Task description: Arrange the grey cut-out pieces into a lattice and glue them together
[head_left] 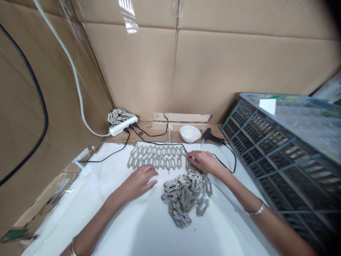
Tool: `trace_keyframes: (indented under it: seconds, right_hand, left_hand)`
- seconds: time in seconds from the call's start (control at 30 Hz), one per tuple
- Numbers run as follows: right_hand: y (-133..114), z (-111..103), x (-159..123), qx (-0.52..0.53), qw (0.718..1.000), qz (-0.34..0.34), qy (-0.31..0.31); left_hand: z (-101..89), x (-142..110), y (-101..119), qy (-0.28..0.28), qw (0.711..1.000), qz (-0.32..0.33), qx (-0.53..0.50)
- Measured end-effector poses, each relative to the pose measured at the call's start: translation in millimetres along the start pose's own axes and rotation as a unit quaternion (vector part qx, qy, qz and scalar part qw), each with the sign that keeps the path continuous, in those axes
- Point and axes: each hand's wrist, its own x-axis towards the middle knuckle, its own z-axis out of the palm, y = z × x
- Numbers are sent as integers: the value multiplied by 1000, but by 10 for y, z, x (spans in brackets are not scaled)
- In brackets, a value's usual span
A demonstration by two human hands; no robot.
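Note:
Two rows of flat, grey-beige oval frame pieces (156,162) with pointed ends lie side by side on the white tabletop (119,231). My left hand (141,182) rests just below the rows, thumb apart from its fingers, and nothing shows in it. At the right end of the rows my right hand (203,160) has its fingers curled down onto a single frame piece (187,164); the fingertips partly hide it. A loose heap of such frame pieces (185,199) lies between my forearms, some showing a patterned silver-white face.
A white bowl (190,133) and a black glue gun (212,136) stand along the back. Back left are a white power strip (123,126) with plugged cords and another pile of pieces (118,115). A grey plastic crate (262,153) borders the right; cardboard walls (133,71) enclose the back and left.

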Motion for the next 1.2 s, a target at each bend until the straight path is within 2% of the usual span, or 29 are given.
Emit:
trace_keyframes:
  seconds: [0.13, 0.27, 0.47, 0.77, 0.93, 1.07, 1.2]
  right_hand:
    - [-100, 77, -17, 38, 998, 36, 20]
    - [-173, 163, 2, 47, 997, 5, 53]
    - [-154, 248, 54, 83, 996, -18, 42]
    - [-58, 396, 100, 171, 978, 6, 120]
    - [34, 423, 17, 216, 956, 28, 197]
    - [125, 479, -51, 244, 938, 40, 241]
    - [140, 523, -111, 251, 941, 44, 223]
  left_hand:
    - [2, 1, 16, -3, 1000, 2, 4]
    - [-8, 10, 34, -10, 1000, 2, 0]
    - [0, 27, 33, -8, 1000, 8, 7]
    - [73, 14, 35, -2, 999, 10, 49]
    - [115, 29, 37, 6, 998, 7, 66]
    - [162, 53, 141, 25, 997, 23, 64]
    - [216, 81, 345, 20, 998, 48, 27]
